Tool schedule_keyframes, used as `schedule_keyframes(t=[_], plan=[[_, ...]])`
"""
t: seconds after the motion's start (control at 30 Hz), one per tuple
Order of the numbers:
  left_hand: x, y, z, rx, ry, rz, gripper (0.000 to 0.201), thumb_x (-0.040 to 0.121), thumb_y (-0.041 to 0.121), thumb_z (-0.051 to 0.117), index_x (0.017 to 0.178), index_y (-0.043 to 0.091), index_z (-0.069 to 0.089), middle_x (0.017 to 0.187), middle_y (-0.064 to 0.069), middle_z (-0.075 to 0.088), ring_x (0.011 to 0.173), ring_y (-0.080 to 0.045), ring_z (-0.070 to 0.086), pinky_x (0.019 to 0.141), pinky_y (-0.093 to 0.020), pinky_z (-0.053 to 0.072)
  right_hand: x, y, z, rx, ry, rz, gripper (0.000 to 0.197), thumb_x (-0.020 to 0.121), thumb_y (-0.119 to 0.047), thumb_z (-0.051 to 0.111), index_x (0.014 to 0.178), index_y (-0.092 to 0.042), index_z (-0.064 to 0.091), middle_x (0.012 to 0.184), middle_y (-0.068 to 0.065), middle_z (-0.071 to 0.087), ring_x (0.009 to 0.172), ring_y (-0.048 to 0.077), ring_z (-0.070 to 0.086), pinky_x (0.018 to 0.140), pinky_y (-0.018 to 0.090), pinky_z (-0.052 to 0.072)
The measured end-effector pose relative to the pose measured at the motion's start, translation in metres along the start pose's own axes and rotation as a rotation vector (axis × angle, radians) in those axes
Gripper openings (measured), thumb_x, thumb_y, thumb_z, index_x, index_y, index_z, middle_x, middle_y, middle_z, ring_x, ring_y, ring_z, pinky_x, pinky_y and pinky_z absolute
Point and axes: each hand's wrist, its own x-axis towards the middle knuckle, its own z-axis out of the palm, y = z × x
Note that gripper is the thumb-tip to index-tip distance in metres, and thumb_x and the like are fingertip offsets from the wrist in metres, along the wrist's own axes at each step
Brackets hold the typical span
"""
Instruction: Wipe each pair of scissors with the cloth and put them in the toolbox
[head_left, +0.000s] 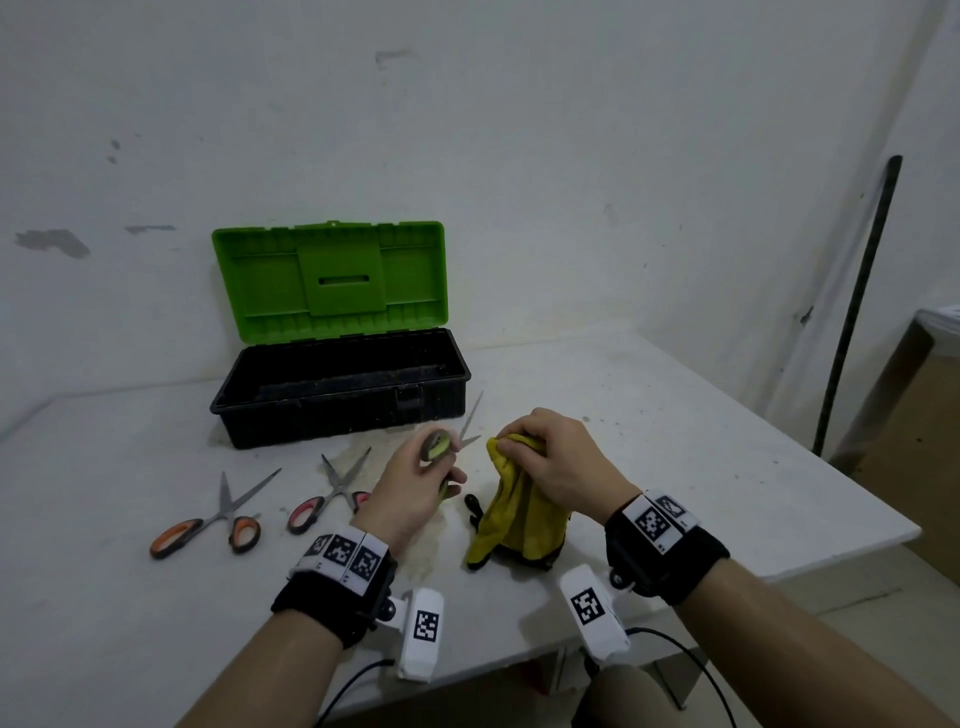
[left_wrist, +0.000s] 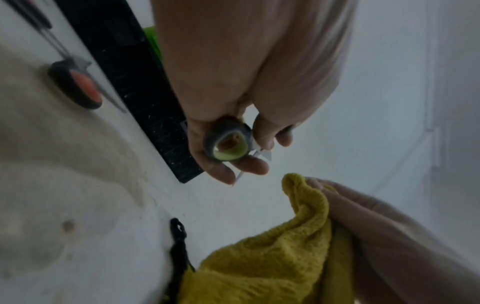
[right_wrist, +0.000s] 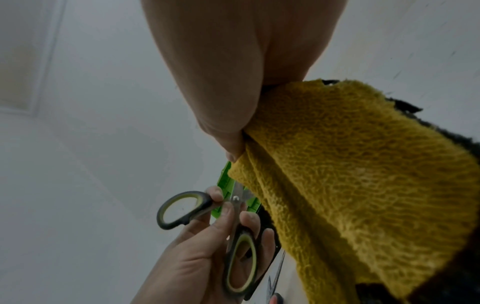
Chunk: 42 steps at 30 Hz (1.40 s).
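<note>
My left hand (head_left: 423, 480) (left_wrist: 233, 131) holds a pair of green-and-grey-handled scissors (head_left: 449, 441) (right_wrist: 207, 207) above the table, blades spread and pointing up toward the toolbox. My right hand (head_left: 545, 457) (right_wrist: 233, 92) grips a bunched yellow cloth (head_left: 519, 514) (left_wrist: 285, 257) (right_wrist: 350, 174) just right of the blades; the cloth's lower end hangs down to the table. The toolbox (head_left: 337, 384) stands behind, black tub open, green lid (head_left: 330, 280) raised. Two more pairs lie on the table to the left: orange-handled scissors (head_left: 208, 519) and pink-handled scissors (head_left: 324, 493).
The white table (head_left: 675, 441) ends at a corner on the right, with a dark pole (head_left: 857, 312) leaning on the wall beyond it. A brownish stain (head_left: 421, 545) marks the table under my left wrist. A cardboard box (head_left: 914, 415) stands at the far right.
</note>
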Motion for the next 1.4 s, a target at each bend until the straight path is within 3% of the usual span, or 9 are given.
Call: schedule_keyframes(t=[0.3,0.47,0.6,0.73,0.87,1.0,1.13,1.27,1.4], plan=[[0.003,0.005,-0.008,0.488,-0.005,0.184,0.022,0.107,0.022,0.039,0.093,0.023,0.057,0.086,-0.015,0.063,0.072,-0.025,0.061,0.074,-0.043,0.056,0.001,0.001,0.001,0.01,0.002,-0.022,0.016,0.094,-0.032,0.059,0.102,-0.025,0.071,0.093,-0.003,0.062,0.091,0.012,0.057,0.082,0.028,0.047],[0.004,0.01,-0.008,0.501,-0.018,0.181,0.016,0.105,0.019,0.044,0.099,0.028,0.056,0.081,0.005,0.068,0.07,-0.009,0.06,0.067,-0.031,0.052,0.003,0.004,-0.001,0.022,0.002,-0.004,0.016,0.094,-0.035,0.06,0.101,-0.027,0.071,0.095,-0.007,0.065,0.091,0.009,0.058,0.079,0.023,0.045],[0.004,0.011,-0.012,0.429,0.029,0.135,0.026,0.095,0.019,0.068,0.11,0.022,0.048,0.066,0.007,0.069,0.064,-0.001,0.059,0.064,-0.021,0.042,0.003,0.008,-0.006,0.102,0.022,0.026,0.013,0.092,-0.036,0.061,0.097,-0.029,0.071,0.091,-0.015,0.069,0.087,0.0,0.061,0.073,0.015,0.044],[0.009,0.007,-0.016,0.367,0.11,0.052,0.031,0.086,0.031,0.078,0.103,0.025,0.053,0.091,-0.001,0.072,0.083,-0.011,0.067,0.07,-0.026,0.046,0.005,0.012,-0.01,0.16,0.052,0.043,0.008,0.09,-0.037,0.064,0.093,-0.032,0.068,0.088,-0.013,0.069,0.084,0.002,0.062,0.073,0.019,0.046],[0.01,0.003,-0.017,0.313,0.151,0.02,0.033,0.082,0.032,0.082,0.097,0.029,0.053,0.094,-0.005,0.072,0.082,-0.018,0.067,0.07,-0.031,0.049,0.006,0.01,-0.023,0.195,0.078,0.063,0.009,0.087,-0.04,0.067,0.088,-0.033,0.062,0.082,-0.006,0.069,0.075,0.01,0.062,0.065,0.023,0.047],[0.01,-0.001,-0.021,0.313,0.158,-0.047,0.053,0.079,0.036,0.083,0.116,0.025,0.047,0.096,0.0,0.075,0.09,-0.015,0.069,0.078,-0.036,0.056,0.007,0.004,-0.039,0.163,0.03,0.041,0.013,0.085,-0.043,0.069,0.087,-0.033,0.06,0.083,-0.007,0.07,0.078,0.013,0.064,0.068,0.027,0.052],[0.008,0.003,-0.017,0.367,0.105,0.014,0.009,0.09,0.023,0.073,0.095,0.017,0.069,0.079,0.006,0.077,0.073,-0.009,0.068,0.069,-0.028,0.05,0.007,-0.003,-0.038,0.106,-0.006,0.001,0.012,0.085,-0.042,0.07,0.086,-0.033,0.062,0.083,-0.01,0.069,0.081,0.007,0.063,0.07,0.024,0.05],[0.006,0.004,-0.009,0.181,0.046,-0.058,0.016,0.099,0.015,0.062,0.094,0.001,0.068,0.07,0.003,0.073,0.057,-0.009,0.058,0.055,-0.023,0.047,0.008,-0.013,-0.023,0.038,0.023,-0.096,0.011,0.086,-0.039,0.07,0.09,-0.031,0.063,0.084,-0.011,0.068,0.081,0.005,0.062,0.07,0.022,0.051],[0.0,0.007,0.0,0.099,0.002,-0.075,0.016,0.096,0.019,0.067,0.097,0.004,0.066,0.078,-0.001,0.075,0.054,-0.01,0.052,0.047,-0.022,0.041,0.011,-0.019,-0.004,-0.05,0.052,-0.185,0.013,0.087,-0.034,0.07,0.095,-0.024,0.071,0.085,-0.006,0.069,0.078,0.008,0.06,0.072,0.022,0.048]])
